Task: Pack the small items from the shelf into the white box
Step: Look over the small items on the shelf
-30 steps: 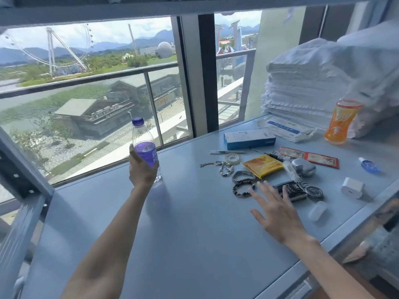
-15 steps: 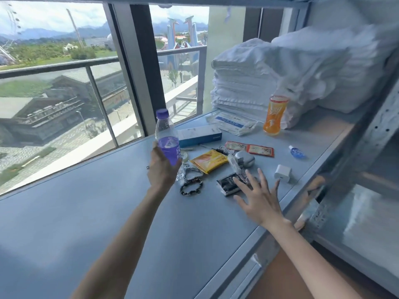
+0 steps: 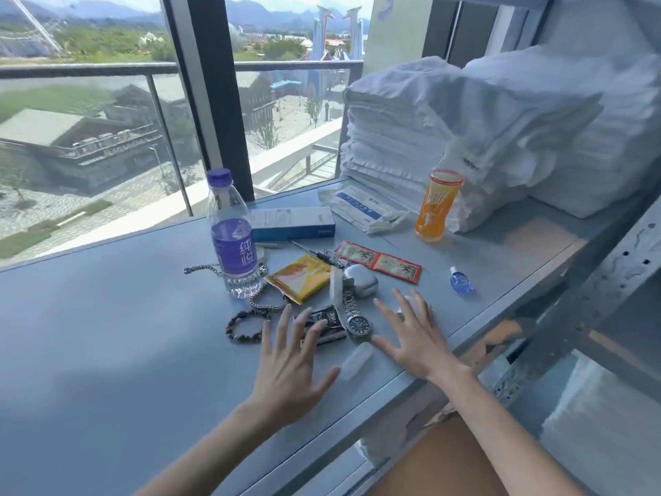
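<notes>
Head cam, only view I have. Both hands are out palm-down over the small items at the front-right of the grey shelf. L hand: fingers straight and spread, gripping nothing, tips over a dark packet and just beside a bead bracelet. I can't tell whether they touch. R hand: fingers also spread wide and holding nothing, thumb near the watch, which lies between the two hands.

A clear capsule lies near the shelf edge, between the wrists. Behind the hands are a chain bracelet, a yellow packet, a silver case and a strip of red sachets. A small blue bottle lies apart to the right.

A water bottle w/ purple label and cap stands upright at the left of the pile, no hand on it. Further back are a blue box lying flat, an orange bottle standing upright, and a stack of white towels against it.
</notes>
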Demonstrator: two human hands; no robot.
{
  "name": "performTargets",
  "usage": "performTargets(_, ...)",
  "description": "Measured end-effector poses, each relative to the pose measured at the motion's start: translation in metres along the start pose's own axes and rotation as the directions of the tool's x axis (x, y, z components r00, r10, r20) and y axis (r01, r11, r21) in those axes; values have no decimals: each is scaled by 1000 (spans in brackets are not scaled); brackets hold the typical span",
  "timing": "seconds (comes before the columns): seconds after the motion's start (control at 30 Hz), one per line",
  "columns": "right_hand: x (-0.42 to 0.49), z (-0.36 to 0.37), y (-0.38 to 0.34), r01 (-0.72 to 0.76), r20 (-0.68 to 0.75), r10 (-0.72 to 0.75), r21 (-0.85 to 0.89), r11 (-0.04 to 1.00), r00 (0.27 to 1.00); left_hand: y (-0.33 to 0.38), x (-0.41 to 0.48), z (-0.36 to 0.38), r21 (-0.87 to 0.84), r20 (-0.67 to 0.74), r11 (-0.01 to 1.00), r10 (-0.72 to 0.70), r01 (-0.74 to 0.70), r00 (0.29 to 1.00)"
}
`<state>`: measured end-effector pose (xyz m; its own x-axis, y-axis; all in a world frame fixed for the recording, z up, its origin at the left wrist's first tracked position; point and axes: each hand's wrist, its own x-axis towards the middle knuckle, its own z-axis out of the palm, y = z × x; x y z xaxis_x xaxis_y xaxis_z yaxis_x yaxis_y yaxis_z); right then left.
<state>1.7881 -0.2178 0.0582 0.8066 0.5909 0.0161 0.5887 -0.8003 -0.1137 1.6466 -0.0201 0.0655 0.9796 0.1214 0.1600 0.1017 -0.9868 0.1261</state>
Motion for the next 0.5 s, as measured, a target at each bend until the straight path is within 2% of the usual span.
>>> performTargets(0.17,39,-5,6,149,-18,-148,30,988,989,30,19,13,-77,62,997,-12,17,998)
performTargets(0.3,60,-9,21,248,-57,-246,37,968,968,55,28,23,-45,70,992,-114,117,991)
performTargets(0.4,60,-10,53,174,-177,-165,37,984,970,63,39,29,-18,61,980,-198,199,978)
performTargets(0.5,59,-10,92,-11,-143,11,-3,1000,990,65,55,33,-19,52,973,-231,232,972)
